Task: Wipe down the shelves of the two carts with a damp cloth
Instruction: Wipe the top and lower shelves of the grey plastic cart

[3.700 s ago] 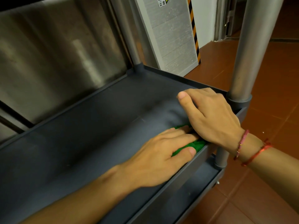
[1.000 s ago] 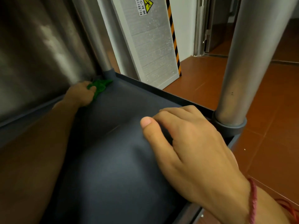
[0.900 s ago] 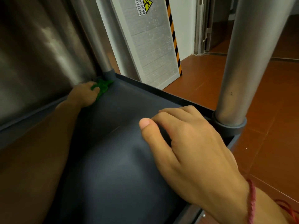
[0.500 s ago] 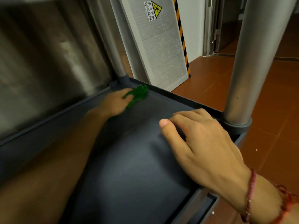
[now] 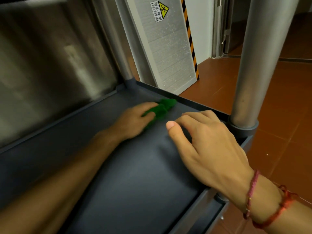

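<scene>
The left hand [image 5: 133, 121] gripped the green cloth [image 5: 163, 108] (somewhat blurred) against the shelf [image 5: 135, 183]; the right hand [image 5: 209, 149] rested on it, fingers loosely spread, holding nothing.

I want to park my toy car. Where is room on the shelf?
The near stretch of the shelf, between the left forearm and the front rim, is bare. So is the strip along the back rim. The far end is crowded: the left hand grips the green cloth, the right hand rests by the post.

Shelf floor [image 5: 135, 183] open nearside — post [image 5: 253, 65] and raised rim [image 5: 195, 104] block the right corner
</scene>
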{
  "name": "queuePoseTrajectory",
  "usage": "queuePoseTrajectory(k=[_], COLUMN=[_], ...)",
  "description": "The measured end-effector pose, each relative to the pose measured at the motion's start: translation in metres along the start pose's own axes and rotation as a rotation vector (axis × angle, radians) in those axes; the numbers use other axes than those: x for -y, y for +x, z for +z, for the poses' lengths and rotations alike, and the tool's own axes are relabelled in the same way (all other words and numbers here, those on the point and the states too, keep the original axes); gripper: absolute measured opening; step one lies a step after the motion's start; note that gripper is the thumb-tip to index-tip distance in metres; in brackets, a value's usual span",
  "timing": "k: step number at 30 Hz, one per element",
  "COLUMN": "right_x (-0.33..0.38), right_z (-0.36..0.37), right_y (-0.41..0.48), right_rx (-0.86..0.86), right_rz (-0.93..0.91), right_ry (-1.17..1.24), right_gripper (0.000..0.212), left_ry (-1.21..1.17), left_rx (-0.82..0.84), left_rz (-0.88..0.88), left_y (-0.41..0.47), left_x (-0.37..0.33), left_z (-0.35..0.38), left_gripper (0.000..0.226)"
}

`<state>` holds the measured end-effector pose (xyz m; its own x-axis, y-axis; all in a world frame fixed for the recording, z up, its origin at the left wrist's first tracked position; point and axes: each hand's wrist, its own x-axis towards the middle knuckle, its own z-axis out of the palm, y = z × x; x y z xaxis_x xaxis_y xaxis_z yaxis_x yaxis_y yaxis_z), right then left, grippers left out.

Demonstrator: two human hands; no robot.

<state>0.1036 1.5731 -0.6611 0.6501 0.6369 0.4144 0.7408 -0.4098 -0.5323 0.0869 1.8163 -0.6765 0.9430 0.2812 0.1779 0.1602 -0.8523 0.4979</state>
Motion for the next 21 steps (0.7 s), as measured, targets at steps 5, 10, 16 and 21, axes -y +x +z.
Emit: queuePoseTrajectory(k=[5, 10, 16, 21], right_x=[0.000, -0.002, -0.003, -0.002], right_z=[0.000, -0.001, -0.002, -0.001], right_y=[-0.002, -0.001, 0.002, 0.001], right_rx=[-0.022, -0.012, 0.009, 0.011], right_rz=[-0.016, -0.019, -0.006, -0.008], right_ry=[0.006, -0.009, -0.009, -0.014], right_gripper=[0.052, 0.054, 0.057, 0.058], left_ry=[-0.059, 0.126, 0.189, 0.181], left_rx=[0.126, -0.123, -0.167, -0.120], left_rz=[0.211, -0.200, -0.440, -0.272], left_y=[-0.021, 0.007, -0.002, -0.024], left_x=[-0.026, 0.024, 0.050, 0.006], left_z=[0.013, -0.022, -0.043, -0.019], left_gripper=[0.045, 0.040, 0.046, 0.045])
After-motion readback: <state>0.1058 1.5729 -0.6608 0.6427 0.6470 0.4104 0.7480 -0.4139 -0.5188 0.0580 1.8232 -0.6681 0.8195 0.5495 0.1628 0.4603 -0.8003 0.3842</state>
